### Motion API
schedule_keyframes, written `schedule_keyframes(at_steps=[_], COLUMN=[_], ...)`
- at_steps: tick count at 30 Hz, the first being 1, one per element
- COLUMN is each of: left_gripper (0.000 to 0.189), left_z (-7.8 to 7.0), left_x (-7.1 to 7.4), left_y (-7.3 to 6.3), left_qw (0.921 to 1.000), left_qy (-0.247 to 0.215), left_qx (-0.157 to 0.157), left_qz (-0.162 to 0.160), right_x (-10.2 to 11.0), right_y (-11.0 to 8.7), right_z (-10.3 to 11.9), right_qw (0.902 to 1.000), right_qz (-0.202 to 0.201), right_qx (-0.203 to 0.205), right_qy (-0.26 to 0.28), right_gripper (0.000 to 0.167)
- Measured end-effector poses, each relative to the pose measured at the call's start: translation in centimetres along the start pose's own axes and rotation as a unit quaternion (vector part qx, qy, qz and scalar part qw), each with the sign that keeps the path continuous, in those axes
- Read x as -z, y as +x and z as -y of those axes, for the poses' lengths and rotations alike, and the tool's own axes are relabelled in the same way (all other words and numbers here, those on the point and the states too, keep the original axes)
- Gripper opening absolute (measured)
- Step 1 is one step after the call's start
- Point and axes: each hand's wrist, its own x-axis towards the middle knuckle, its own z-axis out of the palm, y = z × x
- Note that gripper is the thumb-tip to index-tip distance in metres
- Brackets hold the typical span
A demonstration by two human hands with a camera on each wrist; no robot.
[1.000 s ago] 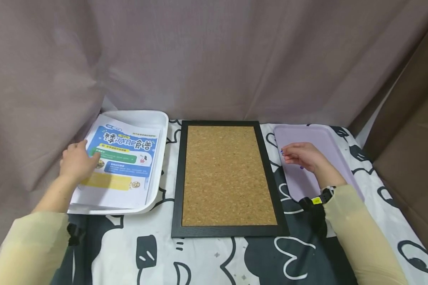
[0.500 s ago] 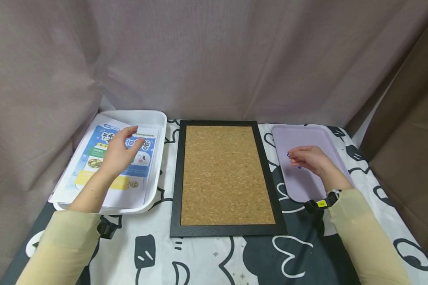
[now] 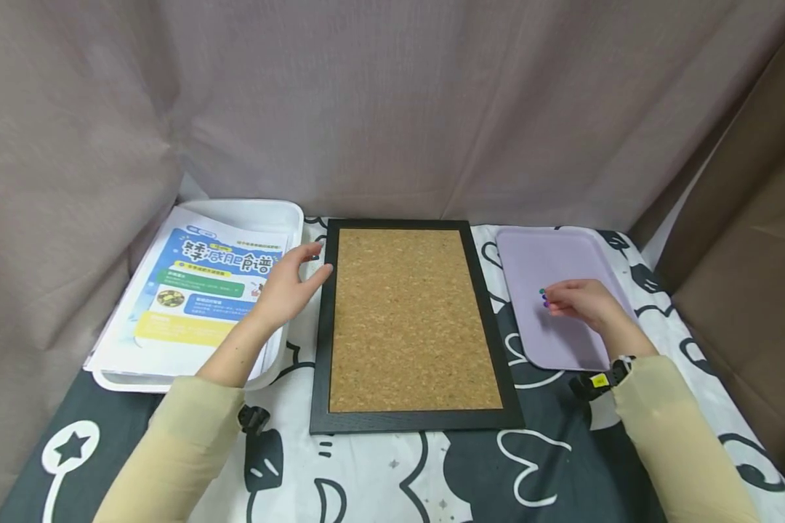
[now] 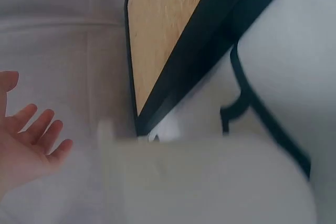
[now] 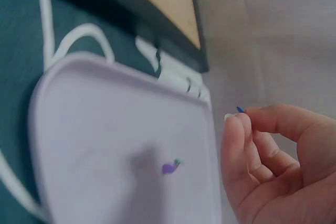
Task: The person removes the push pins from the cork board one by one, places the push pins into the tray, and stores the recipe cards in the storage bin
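Observation:
A black-framed cork board [image 3: 419, 319] lies in the middle of the head view. My left hand [image 3: 284, 290] hovers between the paper stack and the board, fingers spread and holding nothing, its fingertips at the frame's left edge. In the left wrist view the left hand [image 4: 31, 145] appears beside the board's corner. Over the lilac tray [image 3: 523, 254], my right hand [image 3: 585, 301] pinches a small blue push pin [image 5: 240, 109] between thumb and fingertip; most of it is hidden. Beneath, a purple push pin [image 5: 168, 168] and a green push pin [image 5: 179, 162] rest on the tray.
A white tray [image 3: 248, 209] on the left holds a stack of printed papers [image 3: 196, 290], which overhangs its left side. Patterned black-and-white cloth [image 3: 366, 472] covers the table. Grey-brown curtains [image 3: 392, 109] hang close behind everything.
My left hand has travelled right from the paper stack's left edge, across the papers, to the cork board's side. The right hand has shifted slightly right and toward me over the lilac tray.

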Motion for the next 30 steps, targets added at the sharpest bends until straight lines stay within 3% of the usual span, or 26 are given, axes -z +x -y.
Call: schedule_keyframes(at_steps=[5,12,18,30], left_gripper=[0.048,0.049,0.049,0.048], left_z=[-0.1,-0.2,-0.1,0.2], left_x=[-1.3,-2.4,-3.0,-3.5], left_y=[-0.1,-0.3,-0.3,-0.3], left_qw=[0.9998,0.9995,0.9995,0.9994], left_qy=[-0.014,-0.022,-0.015,-0.011], left_qx=[-0.009,-0.008,-0.005,-0.009], left_qz=[0.005,0.020,0.026,0.032], right_x=[0.3,0.5,0.5,0.8], right_y=[0.3,0.8,1.1,1.1], right_z=[-1.3,-2.9,-3.8,-4.7], right_qw=[0.9993,0.9981,0.9946,0.9912], right_qz=[-0.006,-0.007,-0.017,-0.029], right_qx=[-0.023,-0.055,-0.093,-0.110], right_qy=[-0.028,-0.028,-0.044,-0.067], right_gripper=[0.037,0.028,0.025,0.030])
